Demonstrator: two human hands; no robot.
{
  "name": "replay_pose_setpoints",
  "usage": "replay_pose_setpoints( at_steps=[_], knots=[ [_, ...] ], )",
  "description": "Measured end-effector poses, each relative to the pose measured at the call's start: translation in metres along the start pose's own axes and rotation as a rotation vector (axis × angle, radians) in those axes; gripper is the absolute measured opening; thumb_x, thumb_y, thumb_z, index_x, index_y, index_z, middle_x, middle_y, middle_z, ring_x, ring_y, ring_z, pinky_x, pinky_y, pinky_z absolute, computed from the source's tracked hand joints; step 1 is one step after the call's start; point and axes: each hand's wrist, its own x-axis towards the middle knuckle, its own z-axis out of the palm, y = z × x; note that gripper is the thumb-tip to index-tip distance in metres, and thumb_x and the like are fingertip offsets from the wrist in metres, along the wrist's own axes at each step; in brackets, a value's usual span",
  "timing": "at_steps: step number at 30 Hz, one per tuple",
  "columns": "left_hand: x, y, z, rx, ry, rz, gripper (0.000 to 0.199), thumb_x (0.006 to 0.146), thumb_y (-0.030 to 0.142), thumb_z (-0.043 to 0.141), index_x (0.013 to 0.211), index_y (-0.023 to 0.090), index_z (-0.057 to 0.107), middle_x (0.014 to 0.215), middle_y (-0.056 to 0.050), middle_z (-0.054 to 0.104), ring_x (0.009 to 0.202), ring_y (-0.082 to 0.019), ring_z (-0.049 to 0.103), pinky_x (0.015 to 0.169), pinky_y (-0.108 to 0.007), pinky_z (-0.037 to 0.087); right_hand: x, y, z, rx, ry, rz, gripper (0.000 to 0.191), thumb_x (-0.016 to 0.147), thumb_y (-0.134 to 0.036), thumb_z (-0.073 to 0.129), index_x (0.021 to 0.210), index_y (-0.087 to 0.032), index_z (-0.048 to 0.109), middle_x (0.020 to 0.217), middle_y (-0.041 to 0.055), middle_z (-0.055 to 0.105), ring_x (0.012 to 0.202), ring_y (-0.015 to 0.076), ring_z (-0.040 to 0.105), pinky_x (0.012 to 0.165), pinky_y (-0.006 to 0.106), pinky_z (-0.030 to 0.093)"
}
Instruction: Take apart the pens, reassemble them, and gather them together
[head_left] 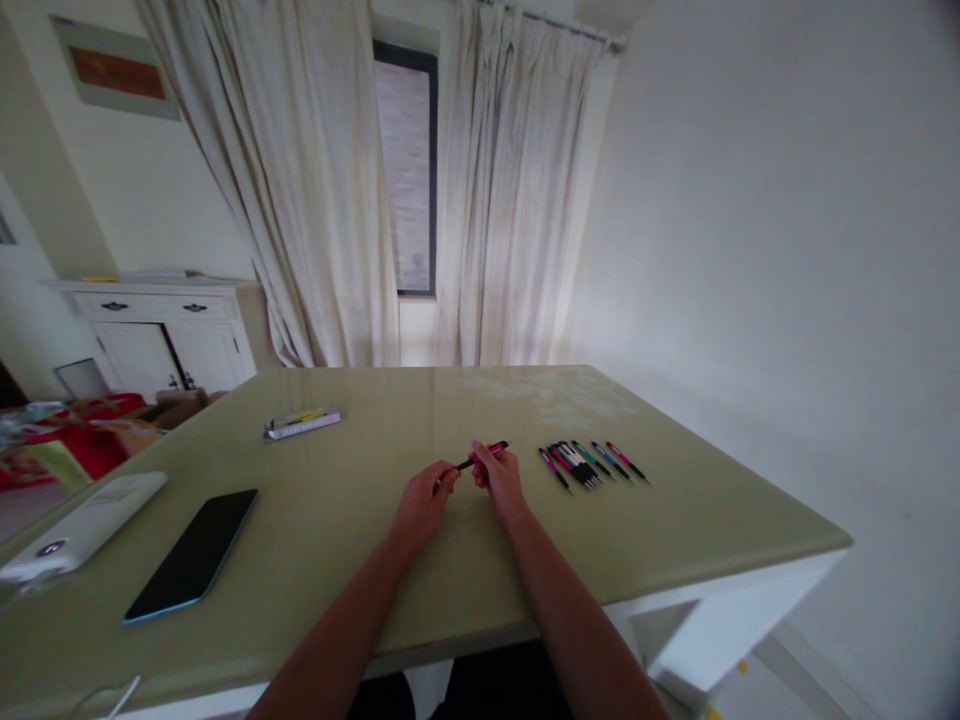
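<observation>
A pink-and-black pen (495, 448) is held between my two hands, just above the middle of the table (337, 560). My left hand (424, 500) pinches its left end, and my right hand (498, 474) is closed around its right part, with the dark tip poking out past the fingers. To the right of my right hand several pens (577, 464) lie side by side on the table, pink, black, white, green and blue with black grips. Parts of the held pen are hidden by my fingers.
On the left lie a dark-screened phone or tablet (193, 552) and a white device (86, 525) with a cable. A small box (303, 425) with something yellow sits farther back. Behind the table stand a white cabinet (169, 330) and curtains (322, 200); a wall (750, 250) is on the right.
</observation>
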Motion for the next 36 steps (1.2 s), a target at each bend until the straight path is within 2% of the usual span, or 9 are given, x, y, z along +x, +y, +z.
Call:
replay_pose_setpoints(
  at_steps=[5, 10, 13, 17, 22, 26, 29, 32, 36],
  knots=[
    [0.002, -0.007, -0.002, 0.047, -0.038, -0.019, 0.037, 0.094, 0.048, 0.038, 0.07, 0.021, 0.046, 0.063, 0.003, 0.048, 0.061, -0.015, 0.045, 0.059, -0.025, 0.03, 0.001, 0.004, 0.001, 0.047, -0.075, 0.011, 0.04, 0.073, -0.053, 0.076, 0.065, -0.015, 0.068, 0.046, -0.0027, 0.054, 0.036, 0.007, 0.041, 0.036, 0.02, 0.026],
    [0.006, -0.016, -0.005, -0.145, -0.084, -0.138, 0.047, 0.092, 0.06, 0.037, 0.066, 0.021, 0.043, 0.058, 0.005, 0.041, 0.055, -0.013, 0.038, 0.055, -0.025, 0.028, -0.002, 0.003, 0.004, 0.103, -0.192, -0.047, 0.034, 0.075, -0.049, 0.076, 0.069, -0.016, 0.071, 0.05, -0.0015, 0.056, 0.041, 0.008, 0.044, 0.041, 0.021, 0.032],
    [0.007, -0.014, -0.002, -0.217, -0.064, -0.221, 0.055, 0.091, 0.065, 0.032, 0.062, 0.021, 0.044, 0.051, 0.005, 0.038, 0.049, -0.012, 0.035, 0.051, -0.025, 0.027, -0.003, 0.002, 0.004, 0.097, -0.193, -0.067, 0.033, 0.078, -0.048, 0.074, 0.071, -0.016, 0.073, 0.052, -0.0004, 0.058, 0.042, 0.0084, 0.046, 0.042, 0.022, 0.032],
    [0.006, -0.01, 0.0, -0.186, 0.03, -0.138, 0.048, 0.088, 0.065, 0.045, 0.07, 0.02, 0.051, 0.054, 0.006, 0.043, 0.051, -0.012, 0.04, 0.052, -0.023, 0.029, -0.004, 0.001, 0.004, 0.105, -0.198, -0.067, 0.033, 0.079, -0.048, 0.074, 0.072, -0.016, 0.074, 0.053, -0.0003, 0.058, 0.043, 0.0084, 0.046, 0.042, 0.022, 0.032],
    [0.004, -0.006, -0.003, -0.158, -0.008, -0.189, 0.061, 0.092, 0.067, 0.031, 0.056, 0.02, 0.047, 0.048, 0.004, 0.042, 0.047, -0.012, 0.039, 0.051, -0.025, 0.029, -0.005, 0.001, 0.006, 0.101, -0.224, -0.026, 0.035, 0.078, -0.05, 0.074, 0.073, -0.015, 0.074, 0.052, -0.0002, 0.058, 0.042, 0.0086, 0.046, 0.042, 0.023, 0.031],
    [0.005, -0.007, -0.003, -0.163, 0.024, -0.142, 0.059, 0.089, 0.07, 0.039, 0.058, 0.02, 0.049, 0.051, 0.003, 0.045, 0.049, -0.012, 0.041, 0.052, -0.025, 0.031, -0.005, -0.001, 0.006, 0.09, -0.205, -0.032, 0.035, 0.077, -0.05, 0.075, 0.074, -0.015, 0.074, 0.054, 0.0004, 0.059, 0.044, 0.0091, 0.047, 0.043, 0.023, 0.033],
    [0.006, -0.01, -0.002, -0.183, -0.004, -0.194, 0.066, 0.09, 0.072, 0.029, 0.055, 0.02, 0.05, 0.047, 0.002, 0.045, 0.047, -0.013, 0.041, 0.05, -0.025, 0.03, -0.005, -0.001, 0.005, 0.091, -0.209, -0.031, 0.035, 0.077, -0.05, 0.075, 0.075, -0.015, 0.074, 0.054, 0.0001, 0.058, 0.044, 0.0089, 0.046, 0.043, 0.023, 0.032],
    [0.007, -0.012, -0.002, -0.211, 0.032, -0.183, 0.062, 0.089, 0.072, 0.035, 0.061, 0.02, 0.052, 0.05, 0.002, 0.048, 0.048, -0.013, 0.043, 0.051, -0.025, 0.031, -0.004, 0.0, 0.005, 0.109, -0.2, -0.028, 0.034, 0.077, -0.049, 0.075, 0.075, -0.015, 0.074, 0.055, 0.0002, 0.059, 0.045, 0.0086, 0.047, 0.043, 0.022, 0.032],
    [0.007, -0.01, -0.003, -0.223, 0.027, -0.255, 0.067, 0.089, 0.073, 0.029, 0.052, 0.02, 0.047, 0.044, 0.003, 0.043, 0.044, -0.012, 0.039, 0.049, -0.025, 0.03, -0.003, 0.002, 0.004, 0.118, -0.178, -0.009, 0.034, 0.075, -0.049, 0.077, 0.075, -0.015, 0.074, 0.056, 0.0006, 0.059, 0.045, 0.0089, 0.048, 0.044, 0.022, 0.033]
  ],
)
